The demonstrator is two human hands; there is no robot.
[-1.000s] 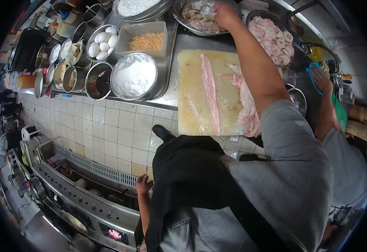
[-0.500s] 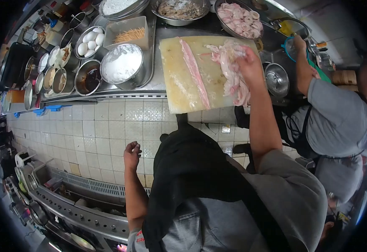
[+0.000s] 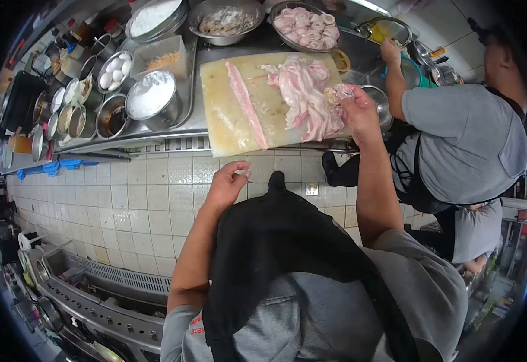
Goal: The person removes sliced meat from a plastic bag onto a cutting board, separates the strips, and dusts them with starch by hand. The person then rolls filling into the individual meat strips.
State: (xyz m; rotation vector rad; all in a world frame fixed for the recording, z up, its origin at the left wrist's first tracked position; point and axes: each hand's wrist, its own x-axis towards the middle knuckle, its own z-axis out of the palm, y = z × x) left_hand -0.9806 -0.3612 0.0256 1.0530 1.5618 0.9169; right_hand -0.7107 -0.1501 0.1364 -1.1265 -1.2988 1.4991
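Note:
Loosely curled, with a gap between thumb and fingers, my left hand (image 3: 227, 184) hovers just off the near edge of the cutting board (image 3: 215, 130). It appears to hold nothing; its fingertips look whitish. My right hand (image 3: 363, 117) is closed on a small beige lump of filling (image 3: 334, 95), raised over the board's right side. Beneath and beside it lies a pile of thin pale-pink meat slices (image 3: 305, 99). One long meat strip (image 3: 245, 102) stretches lengthwise down the board, left of the pile, untouched by either hand.
Behind the board stand a bowl of filling (image 3: 226, 23) and a bowl of rolled meat (image 3: 305, 27). To the left are a pot of white powder (image 3: 152, 96), a toothpick tub (image 3: 167, 57) and eggs (image 3: 117, 70). A co-worker (image 3: 462, 133) stands close at the right.
My right hand has risen off the meat pile and now shows a beige lump in its fingers. My left hand has come up toward the board. The whole view has shifted.

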